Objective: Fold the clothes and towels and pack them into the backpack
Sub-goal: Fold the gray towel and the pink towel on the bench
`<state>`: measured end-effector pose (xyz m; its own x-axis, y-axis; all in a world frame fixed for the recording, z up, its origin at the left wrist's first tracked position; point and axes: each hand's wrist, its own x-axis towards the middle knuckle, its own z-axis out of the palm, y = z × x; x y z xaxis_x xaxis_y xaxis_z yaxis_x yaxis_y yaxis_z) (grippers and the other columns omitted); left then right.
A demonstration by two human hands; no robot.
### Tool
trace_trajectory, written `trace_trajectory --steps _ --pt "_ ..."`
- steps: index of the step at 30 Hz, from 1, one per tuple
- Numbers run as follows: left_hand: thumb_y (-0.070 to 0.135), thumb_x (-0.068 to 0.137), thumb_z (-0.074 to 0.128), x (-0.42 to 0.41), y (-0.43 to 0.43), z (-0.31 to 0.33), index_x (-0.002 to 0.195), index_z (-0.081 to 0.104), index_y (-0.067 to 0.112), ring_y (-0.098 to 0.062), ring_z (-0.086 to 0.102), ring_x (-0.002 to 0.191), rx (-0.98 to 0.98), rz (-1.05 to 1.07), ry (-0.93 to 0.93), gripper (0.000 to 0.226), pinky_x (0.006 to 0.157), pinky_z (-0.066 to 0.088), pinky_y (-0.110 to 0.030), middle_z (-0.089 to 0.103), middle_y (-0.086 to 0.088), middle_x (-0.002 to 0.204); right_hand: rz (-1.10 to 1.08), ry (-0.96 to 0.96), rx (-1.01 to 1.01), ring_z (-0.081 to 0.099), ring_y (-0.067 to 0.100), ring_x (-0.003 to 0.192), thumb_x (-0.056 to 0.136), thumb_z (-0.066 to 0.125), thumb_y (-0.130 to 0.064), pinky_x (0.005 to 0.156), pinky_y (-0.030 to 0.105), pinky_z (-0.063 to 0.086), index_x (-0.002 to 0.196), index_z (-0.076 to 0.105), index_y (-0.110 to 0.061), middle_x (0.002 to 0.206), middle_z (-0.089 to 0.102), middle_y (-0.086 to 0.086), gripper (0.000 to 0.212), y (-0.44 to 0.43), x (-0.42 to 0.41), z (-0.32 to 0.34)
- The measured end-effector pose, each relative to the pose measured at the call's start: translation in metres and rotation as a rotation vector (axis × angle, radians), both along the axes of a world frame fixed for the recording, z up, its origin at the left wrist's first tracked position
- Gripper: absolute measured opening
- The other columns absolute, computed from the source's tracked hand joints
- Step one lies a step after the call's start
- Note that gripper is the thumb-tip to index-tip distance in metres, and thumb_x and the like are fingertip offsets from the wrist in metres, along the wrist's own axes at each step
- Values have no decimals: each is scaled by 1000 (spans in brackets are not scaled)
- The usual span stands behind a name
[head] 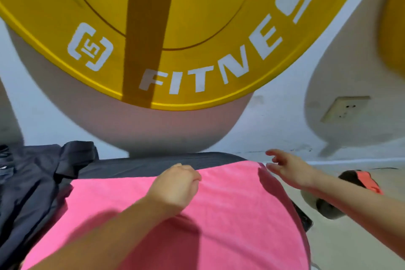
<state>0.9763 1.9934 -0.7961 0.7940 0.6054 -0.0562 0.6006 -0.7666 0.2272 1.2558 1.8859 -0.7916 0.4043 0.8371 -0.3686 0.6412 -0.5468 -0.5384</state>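
Here is the pink towel (219,215), spread flat and wide across the dark bench (175,160), its far edge running just short of the bench's back rim so a strip of black padding shows beyond it. The left hand (175,184) sits right on that far edge, near the middle, fingers curled in tight with the knuckles up; whether there is fabric caught inside the curl, I cannot tell from this angle. Over on the other side, the right hand (291,170) is out past the towel's far right corner, fingers apart and loose, holding nothing, just beside the cloth but not touching it as far as I can see. To the left of the towel lies a heap of dark navy clothes (32,182), rumpled, one sleeve or flap poking up at the back, with the towel's left edge touching the pile. Behind it all a big yellow weight plate (197,17) fills the upper view, white lettering along its rim, throwing a broad shadow on the pale wall (274,116). A wall socket (346,108) sits to the right of it. Down on the floor (350,237), beyond the right forearm, there is a black and coral object (361,182), too blurred to identify.
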Motion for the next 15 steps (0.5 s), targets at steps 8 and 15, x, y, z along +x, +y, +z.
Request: trace_trajectory --steps 8,15 --pt "33 88 60 82 1 -32 92 67 27 -19 51 100 -120 374 -203 10 86 44 -33 55 5 95 -513 692 127 59 17 58 90 65 -26 61 25 45 83 72 -2 67 68 6 26 -11 14 -58" --pt "28 88 62 88 3 -41 69 52 28 -19 51 90 -97 301 -227 21 81 44 -38 56 6 86 -519 826 176 58 16 52 82 69 -1 53 23 47 83 72 1 64 67 8 4 7 23 -62"
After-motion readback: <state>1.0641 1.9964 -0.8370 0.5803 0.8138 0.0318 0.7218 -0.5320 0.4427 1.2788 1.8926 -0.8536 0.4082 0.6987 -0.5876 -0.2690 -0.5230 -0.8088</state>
